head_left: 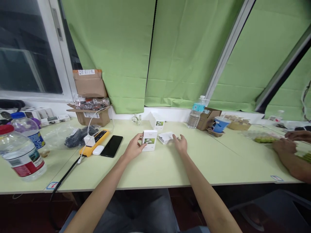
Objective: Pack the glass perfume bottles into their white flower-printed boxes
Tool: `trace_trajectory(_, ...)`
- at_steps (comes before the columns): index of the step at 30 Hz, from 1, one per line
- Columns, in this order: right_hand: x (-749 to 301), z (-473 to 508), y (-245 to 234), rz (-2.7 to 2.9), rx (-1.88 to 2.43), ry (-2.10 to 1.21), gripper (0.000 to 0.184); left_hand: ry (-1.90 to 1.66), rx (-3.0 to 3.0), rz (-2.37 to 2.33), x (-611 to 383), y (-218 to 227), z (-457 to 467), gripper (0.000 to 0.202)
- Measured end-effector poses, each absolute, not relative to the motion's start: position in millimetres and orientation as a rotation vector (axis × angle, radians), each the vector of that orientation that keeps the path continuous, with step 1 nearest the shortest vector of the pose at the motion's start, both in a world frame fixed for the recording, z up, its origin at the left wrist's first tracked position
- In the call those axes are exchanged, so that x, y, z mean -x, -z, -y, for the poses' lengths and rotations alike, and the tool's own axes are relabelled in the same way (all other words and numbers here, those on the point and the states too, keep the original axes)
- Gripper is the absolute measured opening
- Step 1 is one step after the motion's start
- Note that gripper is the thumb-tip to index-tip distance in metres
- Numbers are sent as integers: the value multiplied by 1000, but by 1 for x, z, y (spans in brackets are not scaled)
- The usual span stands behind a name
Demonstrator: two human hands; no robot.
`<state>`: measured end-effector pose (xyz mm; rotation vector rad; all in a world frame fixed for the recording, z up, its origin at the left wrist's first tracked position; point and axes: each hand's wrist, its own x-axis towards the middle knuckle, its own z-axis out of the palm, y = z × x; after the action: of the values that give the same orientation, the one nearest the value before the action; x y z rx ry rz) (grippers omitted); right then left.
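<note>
My left hand (pixel 133 148) grips a small white box (pixel 149 140) with a green picture on its front, holding it upright on the pale green table (pixel 155 171). My right hand (pixel 180 143) lies just right of it, fingers stretched toward a folded white paper insert (pixel 165 137) and touching its edge. Behind these stands another white box (pixel 156 122) with the same picture, its lid open.
A black phone (pixel 112 146), a white case (pixel 98 150) and a yellow power strip (pixel 94 142) lie to the left. Water bottles (pixel 20 155) stand at the far left, another bottle (pixel 196 115) and a cardboard box (pixel 208 118) at the back. Another person's hands (pixel 285 145) work at the right.
</note>
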<state>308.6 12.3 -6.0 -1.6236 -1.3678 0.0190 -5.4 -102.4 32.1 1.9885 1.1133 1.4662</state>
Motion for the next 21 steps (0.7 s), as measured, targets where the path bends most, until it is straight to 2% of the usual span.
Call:
trace_trajectory(5, -312, -24, 7, 1409, 1688, -108, 57, -1462, -1994, -1125, 6, -32, 102, 36)
trace_trajectory(10, -308, -15, -1, 1369, 1691, -47, 58, -1462, -2001, -1125, 6, -32, 102, 37)
trace_trajectory(14, -284, 13, -19, 1459, 1444, 33, 50, -1462, -2014, -1109, 6, -32, 102, 42)
trace_trajectory(17, -249, 39, -28, 1729, 1023, -261, 41, -1481, -2006, -1115, 6, -32, 102, 56)
trace_trajectory(21, -203, 57, -25, 1850, 828, -661, 58, -1495, -1998, -1113, 7, -27, 100, 70)
